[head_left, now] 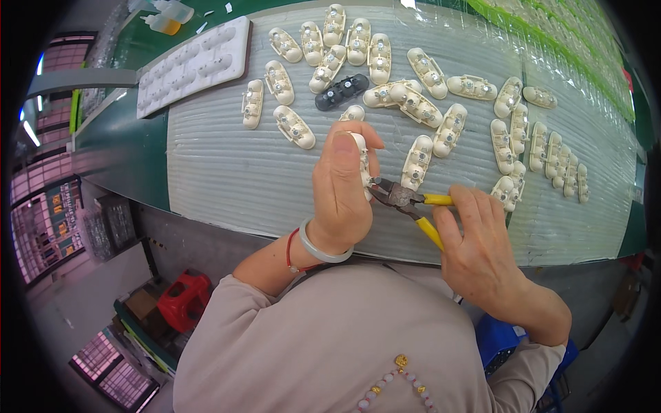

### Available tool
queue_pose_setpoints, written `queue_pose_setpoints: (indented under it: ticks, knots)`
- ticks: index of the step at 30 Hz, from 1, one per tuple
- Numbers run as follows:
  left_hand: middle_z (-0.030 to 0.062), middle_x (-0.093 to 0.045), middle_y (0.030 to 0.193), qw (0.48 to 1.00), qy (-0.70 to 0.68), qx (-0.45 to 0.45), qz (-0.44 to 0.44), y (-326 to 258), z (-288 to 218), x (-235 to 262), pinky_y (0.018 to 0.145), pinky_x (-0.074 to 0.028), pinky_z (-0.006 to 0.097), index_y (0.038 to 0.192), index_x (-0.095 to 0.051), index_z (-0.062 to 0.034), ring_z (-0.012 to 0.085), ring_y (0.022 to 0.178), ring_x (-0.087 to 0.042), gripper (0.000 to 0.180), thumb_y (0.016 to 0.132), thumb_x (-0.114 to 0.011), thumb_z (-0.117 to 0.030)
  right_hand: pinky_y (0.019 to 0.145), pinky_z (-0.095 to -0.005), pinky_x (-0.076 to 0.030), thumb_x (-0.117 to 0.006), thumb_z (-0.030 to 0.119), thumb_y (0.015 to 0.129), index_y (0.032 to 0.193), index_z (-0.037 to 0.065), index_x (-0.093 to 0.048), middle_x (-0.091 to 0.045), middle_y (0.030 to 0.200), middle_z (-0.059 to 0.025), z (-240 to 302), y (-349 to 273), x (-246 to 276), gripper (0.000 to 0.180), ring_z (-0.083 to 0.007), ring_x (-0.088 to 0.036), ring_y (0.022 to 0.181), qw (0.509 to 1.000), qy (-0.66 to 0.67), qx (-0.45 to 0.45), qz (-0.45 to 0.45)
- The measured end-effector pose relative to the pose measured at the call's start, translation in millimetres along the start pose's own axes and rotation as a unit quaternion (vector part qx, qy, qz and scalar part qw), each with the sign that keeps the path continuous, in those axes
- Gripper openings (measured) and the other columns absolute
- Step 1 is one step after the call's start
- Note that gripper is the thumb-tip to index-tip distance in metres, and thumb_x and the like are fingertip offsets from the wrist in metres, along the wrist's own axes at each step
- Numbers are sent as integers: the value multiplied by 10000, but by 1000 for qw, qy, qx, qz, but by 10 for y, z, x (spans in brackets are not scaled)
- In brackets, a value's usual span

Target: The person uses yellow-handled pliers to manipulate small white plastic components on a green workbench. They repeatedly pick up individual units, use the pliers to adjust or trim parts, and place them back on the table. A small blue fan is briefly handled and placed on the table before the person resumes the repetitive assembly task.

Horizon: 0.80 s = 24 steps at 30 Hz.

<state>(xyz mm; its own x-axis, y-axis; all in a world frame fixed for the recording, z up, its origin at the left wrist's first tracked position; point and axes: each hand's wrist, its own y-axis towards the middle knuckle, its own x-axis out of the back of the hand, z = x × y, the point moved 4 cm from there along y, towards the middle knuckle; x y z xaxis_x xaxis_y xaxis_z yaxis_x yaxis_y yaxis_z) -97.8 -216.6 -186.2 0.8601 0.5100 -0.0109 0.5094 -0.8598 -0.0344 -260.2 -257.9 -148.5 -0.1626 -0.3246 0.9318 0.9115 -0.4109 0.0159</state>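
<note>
My left hand (342,182) is wrapped round a cream oblong plastic part (363,153) with small metal fittings, holding it above the front of the table. In my right hand (476,237) is a pair of cutting pliers (401,197) with yellow handles. The plier jaws touch, or lie very close to, the lower end of the held part; exactly what sits between them is too small to tell. Just beyond, another cream part (417,163) lies on the mat. A single dark grey part (341,92) of the same shape lies farther back.
Several more cream parts (294,126) are spread over the ribbed translucent mat (227,175). At the back left lies a white moulded tray (193,65), with small bottles (169,16) behind it. Bright green-edged racks (551,41) stand back right. A red stool (184,301) is below left.
</note>
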Motion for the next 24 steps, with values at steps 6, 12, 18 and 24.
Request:
queue_pose_setpoints:
  ticks: [6, 12, 18, 24]
  knots:
    - [-8, -446, 620, 999, -25, 30, -9, -7, 28, -15, 438, -285, 186, 948, -496, -47, 29, 488, -352, 447, 992, -213, -389, 735, -399, -357, -547, 20, 652, 870, -28, -518, -438, 966, -177, -57, 3, -43, 225, -302, -444, 866, 997, 71, -10, 7]
    - [-7, -462, 622, 998, -44, 45, -17, 12, 55, -23, 435, -280, 184, 940, -493, -56, 27, 485, -354, 446, 991, -217, -402, 728, -399, -350, -562, -10, 611, 837, -27, -522, -420, 982, -183, -98, 13, -51, 230, -311, -431, 879, 994, 107, -17, 32]
    - [14, -476, 594, 997, -47, 65, -11, 31, 75, -26, 410, -278, 192, 932, -489, -50, 46, 475, -356, 461, 982, -225, -425, 729, -401, -349, -559, -41, 591, 823, -34, -535, -412, 989, -187, -133, 28, -39, 234, -318, -425, 887, 988, 142, -16, 55]
    - [10, -477, 644, 995, -57, 79, 8, 44, 88, -19, 417, -289, 186, 927, -502, -55, 31, 470, -369, 410, 994, -250, -371, 760, -407, -360, -562, -59, 598, 847, -43, -554, -410, 988, -188, -204, 56, 5, 250, -329, -429, 902, 978, 177, -21, 113]
